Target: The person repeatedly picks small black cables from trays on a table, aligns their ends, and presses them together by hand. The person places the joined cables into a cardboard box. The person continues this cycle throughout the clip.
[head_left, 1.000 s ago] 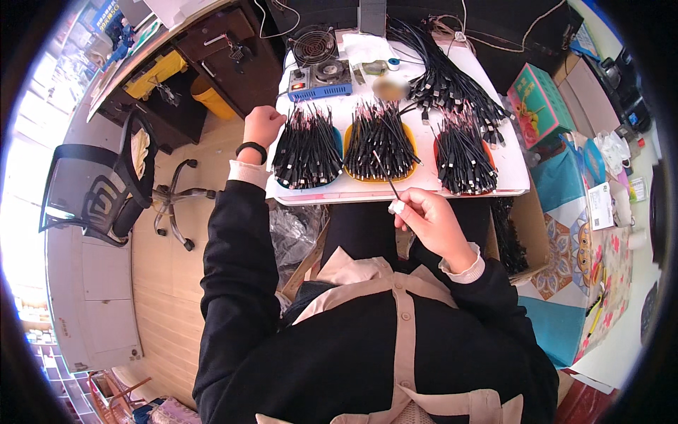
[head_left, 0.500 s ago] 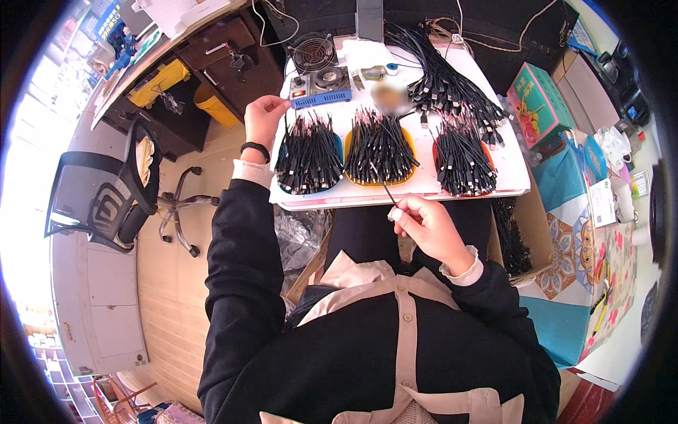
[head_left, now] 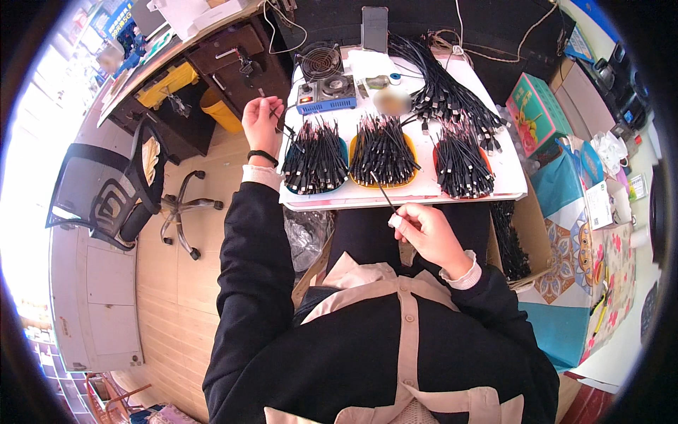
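My right hand [head_left: 429, 232] is closed in a pinch on a short black cable [head_left: 385, 191], just in front of the white table's [head_left: 395, 200] near edge. The cable's thin stripped end points away from me, toward the yellow tray. At the table's left side my left hand [head_left: 261, 127] is raised, fingers pinched on another thin black cable [head_left: 280, 124]; a small metal tip shows above the fingers. Three trays full of short black cables stand in a row: a teal tray [head_left: 345, 182], a yellow tray [head_left: 395, 182] and a red tray [head_left: 492, 185].
Behind the trays are a blue box with a round top opening [head_left: 327, 97], a small black fan [head_left: 321, 62] and a blurred round thing [head_left: 392, 102]. A big bundle of black cables [head_left: 441, 85] lies at the back right. A cardboard box [head_left: 540, 233] stands right, an office chair [head_left: 106, 191] left.
My left hand has drawn slightly back from beside the blue box, and a thin cable and metal tip now show at its fingers. My right hand keeps its cable nearly in place.
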Motion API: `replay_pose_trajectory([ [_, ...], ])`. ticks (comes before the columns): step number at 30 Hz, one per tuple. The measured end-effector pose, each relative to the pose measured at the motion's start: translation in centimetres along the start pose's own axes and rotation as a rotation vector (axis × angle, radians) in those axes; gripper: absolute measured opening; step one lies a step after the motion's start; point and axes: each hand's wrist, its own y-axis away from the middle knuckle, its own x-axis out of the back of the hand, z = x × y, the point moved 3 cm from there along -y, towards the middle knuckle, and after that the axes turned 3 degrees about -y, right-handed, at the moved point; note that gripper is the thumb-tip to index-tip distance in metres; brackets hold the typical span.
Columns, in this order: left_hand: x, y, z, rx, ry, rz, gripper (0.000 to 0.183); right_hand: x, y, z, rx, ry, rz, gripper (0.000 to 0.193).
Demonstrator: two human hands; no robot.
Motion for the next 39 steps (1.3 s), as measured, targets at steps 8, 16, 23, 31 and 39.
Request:
replay_pose_trajectory([
  [8,6.5,-0.7,2.7,0.121,0.199,0.261,0.016,-0.2,-0.1,0.4,0.043,0.007,0.001,0.014],
  [16,3.8,3.8,1.2,0.417,-0.292,-0.151,0.018,-1.2,-0.7,1.0,-0.001,0.037,-0.04,0.015],
  [23,1.3,5.0,0.1,0.396,-0.165,-0.331,0.013,-0.6,-0.2,0.6,0.001,0.073,-0.008,0.014],
  [31,1.6,7.4,2.2,0.195,-0.387,-0.168,0.016,-0.8,-0.2,0.3,0.032,0.037,-0.035,0.014],
  [39,-5.6,15.5,10.0,0.197,-0.059,-0.197,0.012,-0.6,1.3,-2.5,0.103,-0.161,-0.016,0.016],
])
